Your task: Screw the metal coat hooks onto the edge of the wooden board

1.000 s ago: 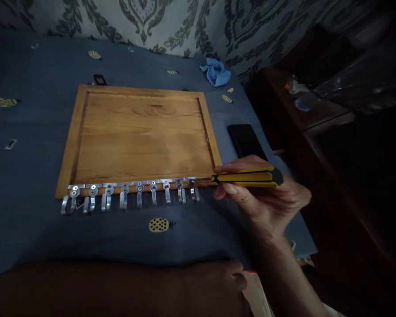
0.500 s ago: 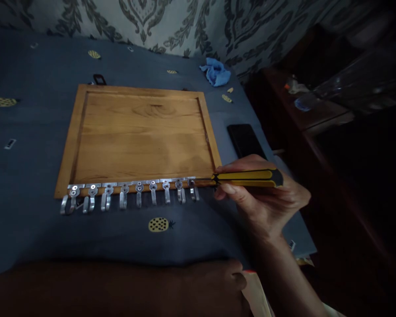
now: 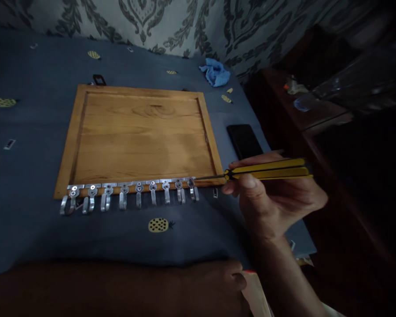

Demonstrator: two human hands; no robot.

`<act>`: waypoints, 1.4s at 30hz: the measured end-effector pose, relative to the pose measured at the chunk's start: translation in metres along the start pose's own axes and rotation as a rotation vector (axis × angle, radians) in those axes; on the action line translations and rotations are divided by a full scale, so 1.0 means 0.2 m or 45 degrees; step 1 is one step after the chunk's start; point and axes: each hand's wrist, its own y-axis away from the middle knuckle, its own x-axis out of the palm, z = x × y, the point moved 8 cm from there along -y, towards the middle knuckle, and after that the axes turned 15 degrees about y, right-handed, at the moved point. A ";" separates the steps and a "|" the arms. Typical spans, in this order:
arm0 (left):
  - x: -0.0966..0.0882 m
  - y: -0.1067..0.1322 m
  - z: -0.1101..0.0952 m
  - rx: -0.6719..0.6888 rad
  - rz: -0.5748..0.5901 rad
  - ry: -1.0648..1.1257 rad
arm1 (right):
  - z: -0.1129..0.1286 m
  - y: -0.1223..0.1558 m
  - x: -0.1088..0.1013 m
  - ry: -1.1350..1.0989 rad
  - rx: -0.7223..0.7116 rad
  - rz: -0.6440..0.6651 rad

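A screwdriver (image 3: 267, 170) with a yellow and black handle is pinched in my right hand (image 3: 277, 193). Its thin shaft points left and its tip is at the rightmost of several silver metal hooks (image 3: 139, 193). They line the near edge of a framed wooden board (image 3: 145, 132), which lies flat; crosshead screws show in most of the hook plates. Across the bottom of the view, in deep shadow, lies my left forearm. My left hand (image 3: 224, 281) looks curled, beside a cream thing with a red edge (image 3: 257, 290); what it holds is hidden.
The board rests on a blue pineapple-print cloth (image 3: 119, 246). To its right is a black phone-like slab (image 3: 246, 141). A crumpled blue cloth (image 3: 216, 72) sits at the back, and a dark loop (image 3: 99, 79) shows behind the board. Dark furniture (image 3: 290, 105) stands at right.
My right hand has shifted right along with the screwdriver, and more of its shaft now shows. The tip remains around the last hook. The board and my left hand have stayed put.
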 end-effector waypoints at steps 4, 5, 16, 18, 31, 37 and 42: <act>0.01 0.00 0.00 -0.012 0.022 0.028 | 0.03 0.00 0.01 0.018 -0.065 -0.023; 0.01 0.00 0.00 -0.013 0.027 0.039 | 0.04 0.00 0.01 0.033 -0.076 -0.022; 0.05 0.01 -0.01 -0.005 0.029 0.106 | 0.04 -0.01 0.03 0.051 -0.085 -0.009; 0.04 0.01 -0.01 0.001 0.019 0.109 | 0.04 -0.01 0.03 0.068 -0.099 -0.011; 0.01 0.01 -0.01 0.001 0.026 0.065 | 0.09 0.00 0.04 0.191 -0.304 0.095; 0.01 0.01 -0.01 0.002 0.037 0.090 | 0.09 0.00 0.05 0.188 -0.285 0.081; 0.00 0.01 0.00 0.004 -0.003 0.112 | 0.09 0.00 0.04 0.226 -0.279 0.013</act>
